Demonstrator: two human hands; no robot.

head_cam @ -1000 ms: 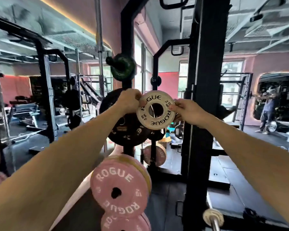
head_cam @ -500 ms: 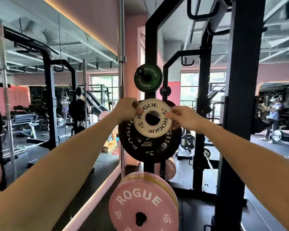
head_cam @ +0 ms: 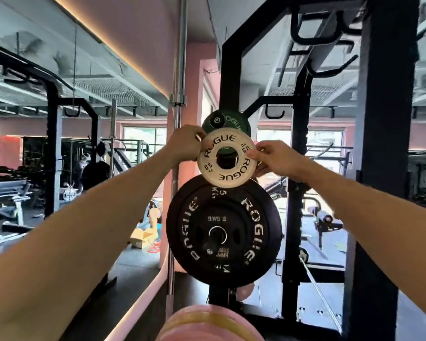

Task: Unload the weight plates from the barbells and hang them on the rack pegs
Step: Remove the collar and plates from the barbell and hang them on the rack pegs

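The person is showing two bare forearms with no sleeves reaching the wrists; both hands, left hand [head_cam: 185, 146] and right hand [head_cam: 275, 159], are going ungloved.

Daylight enters through the far windows [head_cam: 143, 141], which I see blown out to glare, silhouetting the black rack upright [head_cam: 384, 168]. A warm LED strip [head_cam: 103, 45] lines the ceiling edge. Wide-angle distortion bows the frame borders; the forearms and the pink plates [head_cam: 207, 326] at the bottom edge are soft and blurred.
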